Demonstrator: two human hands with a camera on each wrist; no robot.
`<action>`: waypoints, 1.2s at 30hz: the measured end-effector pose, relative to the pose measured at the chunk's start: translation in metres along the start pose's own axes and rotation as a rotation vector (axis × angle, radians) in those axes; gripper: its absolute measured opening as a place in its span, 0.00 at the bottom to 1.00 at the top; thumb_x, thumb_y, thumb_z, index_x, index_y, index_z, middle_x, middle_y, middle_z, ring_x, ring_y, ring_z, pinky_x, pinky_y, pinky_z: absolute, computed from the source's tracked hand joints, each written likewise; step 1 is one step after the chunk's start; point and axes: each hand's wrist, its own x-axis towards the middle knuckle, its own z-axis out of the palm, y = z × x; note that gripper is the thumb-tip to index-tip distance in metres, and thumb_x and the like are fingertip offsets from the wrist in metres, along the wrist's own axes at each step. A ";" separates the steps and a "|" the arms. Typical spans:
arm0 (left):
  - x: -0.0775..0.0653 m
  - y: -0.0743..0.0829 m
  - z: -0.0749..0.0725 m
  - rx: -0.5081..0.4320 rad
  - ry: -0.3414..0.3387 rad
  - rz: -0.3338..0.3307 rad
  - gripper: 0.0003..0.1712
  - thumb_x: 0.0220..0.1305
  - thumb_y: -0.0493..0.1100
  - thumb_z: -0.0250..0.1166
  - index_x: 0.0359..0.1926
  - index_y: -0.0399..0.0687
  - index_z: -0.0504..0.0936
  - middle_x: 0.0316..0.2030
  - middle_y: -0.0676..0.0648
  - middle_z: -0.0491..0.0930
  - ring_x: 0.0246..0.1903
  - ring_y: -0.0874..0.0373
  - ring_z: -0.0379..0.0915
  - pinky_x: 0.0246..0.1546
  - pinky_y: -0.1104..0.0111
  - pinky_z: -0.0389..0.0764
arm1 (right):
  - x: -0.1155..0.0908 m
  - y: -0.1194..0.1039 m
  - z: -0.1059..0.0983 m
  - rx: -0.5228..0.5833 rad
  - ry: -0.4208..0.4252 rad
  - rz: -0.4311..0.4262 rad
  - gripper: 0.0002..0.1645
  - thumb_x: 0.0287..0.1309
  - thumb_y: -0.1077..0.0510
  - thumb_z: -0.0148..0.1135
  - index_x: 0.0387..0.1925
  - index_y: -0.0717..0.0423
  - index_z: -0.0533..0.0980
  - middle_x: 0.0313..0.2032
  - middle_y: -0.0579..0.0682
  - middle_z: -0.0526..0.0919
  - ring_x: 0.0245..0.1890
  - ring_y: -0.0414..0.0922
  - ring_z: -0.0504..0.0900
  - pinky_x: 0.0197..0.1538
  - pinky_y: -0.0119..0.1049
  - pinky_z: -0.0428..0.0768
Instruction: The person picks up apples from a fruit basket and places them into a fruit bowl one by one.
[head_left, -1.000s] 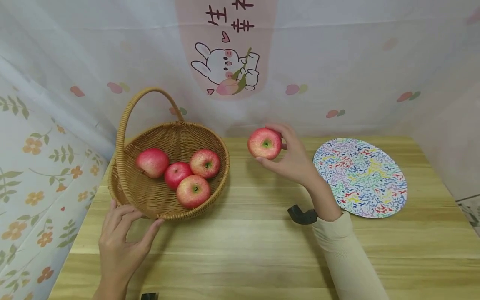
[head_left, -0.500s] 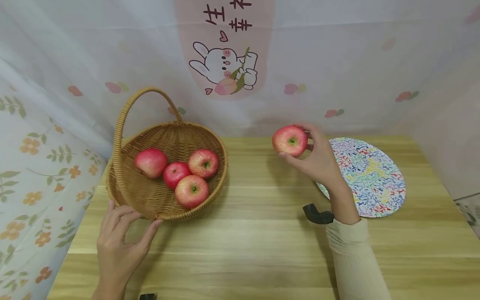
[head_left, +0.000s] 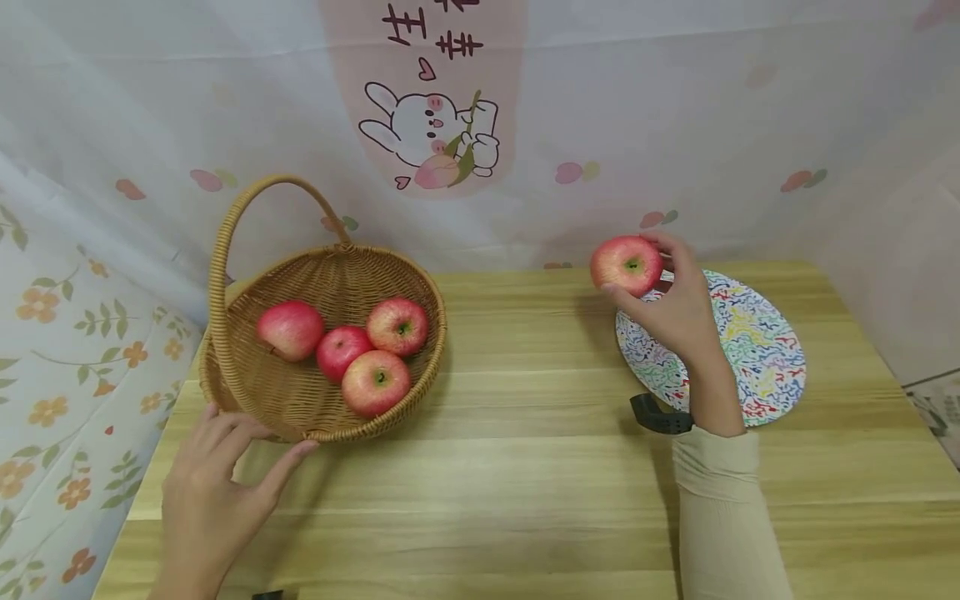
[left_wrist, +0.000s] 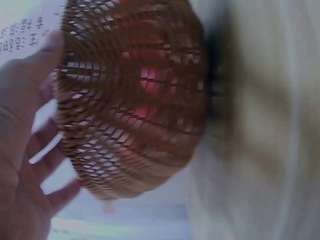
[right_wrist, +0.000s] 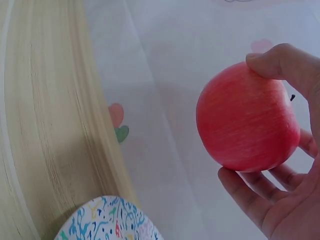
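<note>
My right hand (head_left: 678, 312) holds a red apple (head_left: 627, 265) in the air, thumb on one side and fingers on the other. The apple overlaps the near-left edge of a round plate (head_left: 765, 350) with a colourful squiggle pattern in the head view. In the right wrist view, the apple (right_wrist: 247, 117) shows its red side and a short dark stem. My left hand (head_left: 217, 492) grips the front rim of a wicker basket (head_left: 300, 417), thumb and fingers spread along it. Several apples (head_left: 377, 383) lie inside the basket; through its weave they show red in the left wrist view.
A wooden table (head_left: 480, 500) carries everything. A white cloth (head_left: 600, 100) with a printed rabbit hangs behind it, and a floral cloth (head_left: 67, 400) hangs at the left. The basket's tall arched handle (head_left: 221, 275) rises above its rim.
My right hand has carried the apple rightward, from beside the basket to the plate's edge. The left hand stays at the basket rim; the whole head view has shifted slightly.
</note>
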 end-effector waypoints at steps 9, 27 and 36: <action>0.004 0.005 -0.003 -0.026 -0.062 -0.050 0.35 0.66 0.73 0.66 0.29 0.45 0.83 0.31 0.48 0.80 0.41 0.68 0.71 0.82 0.49 0.61 | 0.000 0.005 -0.006 -0.040 0.030 0.028 0.47 0.53 0.55 0.82 0.73 0.50 0.70 0.63 0.49 0.77 0.57 0.36 0.72 0.51 0.24 0.78; 0.019 0.003 0.008 -0.046 -0.113 -0.046 0.35 0.66 0.74 0.63 0.29 0.46 0.83 0.31 0.47 0.82 0.37 0.49 0.77 0.77 0.34 0.63 | -0.001 0.018 -0.024 -0.060 0.062 0.118 0.49 0.56 0.53 0.79 0.76 0.48 0.66 0.68 0.51 0.72 0.61 0.40 0.69 0.51 0.22 0.76; 0.026 0.001 0.002 0.006 -0.167 -0.042 0.34 0.65 0.71 0.67 0.27 0.43 0.79 0.28 0.47 0.78 0.32 0.48 0.75 0.74 0.33 0.66 | -0.002 0.027 -0.019 -0.088 0.103 0.113 0.48 0.55 0.52 0.79 0.75 0.52 0.68 0.67 0.54 0.72 0.57 0.38 0.69 0.47 0.20 0.75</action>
